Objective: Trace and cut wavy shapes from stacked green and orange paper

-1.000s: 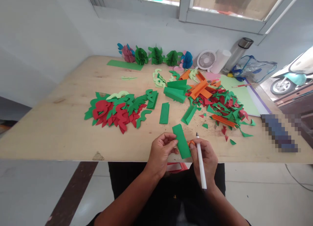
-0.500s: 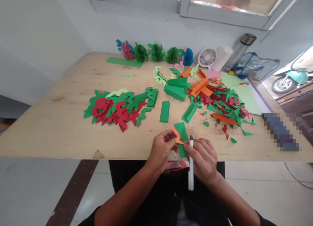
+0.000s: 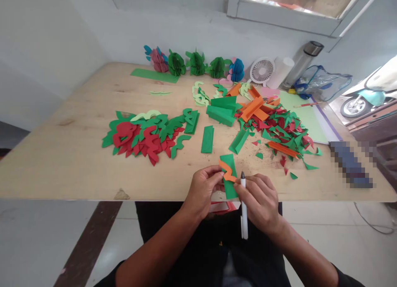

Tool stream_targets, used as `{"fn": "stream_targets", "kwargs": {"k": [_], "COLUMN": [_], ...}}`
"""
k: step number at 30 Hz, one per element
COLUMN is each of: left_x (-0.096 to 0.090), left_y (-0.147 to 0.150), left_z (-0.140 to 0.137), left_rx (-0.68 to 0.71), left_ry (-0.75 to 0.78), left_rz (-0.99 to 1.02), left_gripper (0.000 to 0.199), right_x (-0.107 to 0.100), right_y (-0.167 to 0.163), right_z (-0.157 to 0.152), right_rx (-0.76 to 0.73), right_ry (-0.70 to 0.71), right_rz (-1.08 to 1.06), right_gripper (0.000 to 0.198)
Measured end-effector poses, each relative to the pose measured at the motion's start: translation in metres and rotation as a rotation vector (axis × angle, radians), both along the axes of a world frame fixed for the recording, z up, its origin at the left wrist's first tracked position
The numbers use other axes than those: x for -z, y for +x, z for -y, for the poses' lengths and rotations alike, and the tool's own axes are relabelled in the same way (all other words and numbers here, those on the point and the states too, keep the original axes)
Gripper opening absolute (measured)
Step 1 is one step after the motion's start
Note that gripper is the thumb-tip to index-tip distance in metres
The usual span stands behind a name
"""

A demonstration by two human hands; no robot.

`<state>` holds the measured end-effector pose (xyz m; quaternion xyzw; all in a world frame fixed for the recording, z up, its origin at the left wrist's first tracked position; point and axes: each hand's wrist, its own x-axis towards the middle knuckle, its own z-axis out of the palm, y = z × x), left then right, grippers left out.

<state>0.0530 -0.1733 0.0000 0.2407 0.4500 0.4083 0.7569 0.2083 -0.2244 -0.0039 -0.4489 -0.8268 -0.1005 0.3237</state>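
A wavy orange paper cutout (image 3: 228, 171) lies over a green paper strip (image 3: 230, 191) close to the table's front edge. My left hand (image 3: 203, 187) pinches the cutout's left side between thumb and fingers. A white pen (image 3: 244, 208) with a dark tip pointing away from me sits in my right hand (image 3: 260, 200). That hand's thumb and forefinger meet at the cutout's right end. Whether either hand also grips the green strip, I cannot tell. Beyond my hands lie a folded green paper piece (image 3: 207, 139) and another green fold (image 3: 239, 141).
To the left spreads a pile of red cutouts (image 3: 151, 144) and green cutouts (image 3: 173, 129). Red and green scraps (image 3: 285, 127) and folded orange papers (image 3: 252, 108) lie to the right. Paper honeycomb figures (image 3: 196, 65), a small fan (image 3: 262, 70) and a bottle (image 3: 305, 61) line the wall.
The orange cutout has turned slightly, showing more of its wavy face between my fingers. My right hand and the pen have shifted a little right. The whole view has moved slightly.
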Motion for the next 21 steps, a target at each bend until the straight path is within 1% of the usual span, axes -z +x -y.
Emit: {"fn": "stream_targets", "kwargs": {"k": [3,10,15,18,21], "left_x": [0.001,0.004,0.007,0.010,0.010], "left_y": [-0.001,-0.001,-0.001,-0.002,-0.003], "left_z": [0.002,0.004,0.004,0.002,0.001], "left_rx": [0.001,-0.054,-0.019,-0.034,-0.066], "left_ry": [-0.003,-0.026,0.024,0.058,0.056], "left_rz": [0.022,0.069,0.026,-0.040,-0.073], "left_gripper": [0.025,0.025,0.030,0.027,0.024], "right_x": [0.006,0.009,0.009,0.007,0.006], "right_y": [-0.004,-0.008,-0.011,-0.013,-0.011], "right_z": [0.002,0.003,0.002,0.002,0.003], "right_rx": [-0.020,-0.018,-0.006,0.010,0.068], "right_ry": [-0.021,-0.039,-0.067,-0.112,-0.134], "right_rz": [0.014,0.040,0.041,-0.003,-0.131], "right_gripper": [0.017,0.018,0.019,0.018,0.015]}}
